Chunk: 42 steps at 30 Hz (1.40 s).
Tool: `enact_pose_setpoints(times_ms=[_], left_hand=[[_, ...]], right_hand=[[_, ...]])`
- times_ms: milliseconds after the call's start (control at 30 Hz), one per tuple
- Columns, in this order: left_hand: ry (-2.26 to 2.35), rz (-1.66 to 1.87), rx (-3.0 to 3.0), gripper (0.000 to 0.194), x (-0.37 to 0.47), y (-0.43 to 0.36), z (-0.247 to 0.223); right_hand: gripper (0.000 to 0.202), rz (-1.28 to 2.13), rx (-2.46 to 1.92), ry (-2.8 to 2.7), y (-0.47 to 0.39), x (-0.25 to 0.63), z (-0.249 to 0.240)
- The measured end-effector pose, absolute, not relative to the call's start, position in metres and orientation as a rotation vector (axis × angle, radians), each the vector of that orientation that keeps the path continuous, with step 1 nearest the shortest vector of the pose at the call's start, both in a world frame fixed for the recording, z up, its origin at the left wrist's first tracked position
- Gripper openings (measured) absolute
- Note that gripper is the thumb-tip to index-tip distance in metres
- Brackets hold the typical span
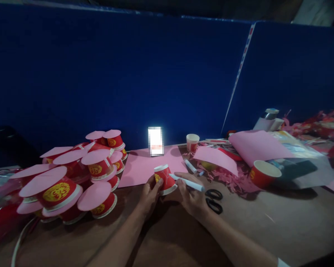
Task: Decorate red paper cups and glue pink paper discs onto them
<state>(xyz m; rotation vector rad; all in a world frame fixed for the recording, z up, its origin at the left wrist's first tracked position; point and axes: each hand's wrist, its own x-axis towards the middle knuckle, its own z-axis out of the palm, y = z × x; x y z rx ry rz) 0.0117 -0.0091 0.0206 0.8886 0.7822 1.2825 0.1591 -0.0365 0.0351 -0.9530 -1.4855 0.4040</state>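
Head camera view: a person's left hand point(149, 194) grips a small red paper cup with white edges and a gold printed emblem point(167, 181), its narrow end up and its body tilted, above a brown tabletop point(167, 244). The cup sits just right of the left hand, the thumb pressed to its front, between that hand and the right hand point(193, 196). The right hand is closed around a thick white marker-style pen point(189, 182), its tip at the cup's right side, where thin pale lines run over the red; whether the tip touches cannot be told. Just beside the right hand lie the black looped scissors handles point(213, 202), and past them shredded pink paper point(241, 181) and a wide red paper cup with a pale interior point(265, 173). Beyond the held cup, a flat pink paper sheet point(136, 168) lies on the table, a bright, pixelated upright rectangle point(156, 140) at its far edge. Well to the left of the left hand, red paper cups topped with pink paper discs point(57, 193) stand stacked and clustered. A dark blue partition point(114, 74) rises behind the table.
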Motion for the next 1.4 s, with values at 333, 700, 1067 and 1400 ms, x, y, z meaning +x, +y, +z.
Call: enact_pose_setpoints(times_ms=[333, 700, 1067, 1400], left_hand=[[0.761, 1.266, 0.957, 0.041, 0.0101, -0.0112, 0.0193], [0.812, 1.259, 0.948, 0.044, 0.0111, -0.0135, 0.0218], [0.802, 1.275, 0.936, 0.043, 0.0123, -0.0134, 0.0241], [0.800, 1.263, 0.931, 0.044, 0.0114, -0.0124, 0.0214]], right_hand=[[0.015, 0.472, -0.951, -1.470, -0.0347, 0.1567, 0.0366], [0.016, 0.526, -0.943, -1.445, -0.0348, 0.1568, 0.0366], [0.017, 0.509, -0.953, -1.441, -0.0349, 0.1569, 0.0360], [0.018, 0.534, -0.944, -1.446, -0.0340, 0.1567, 0.0345]])
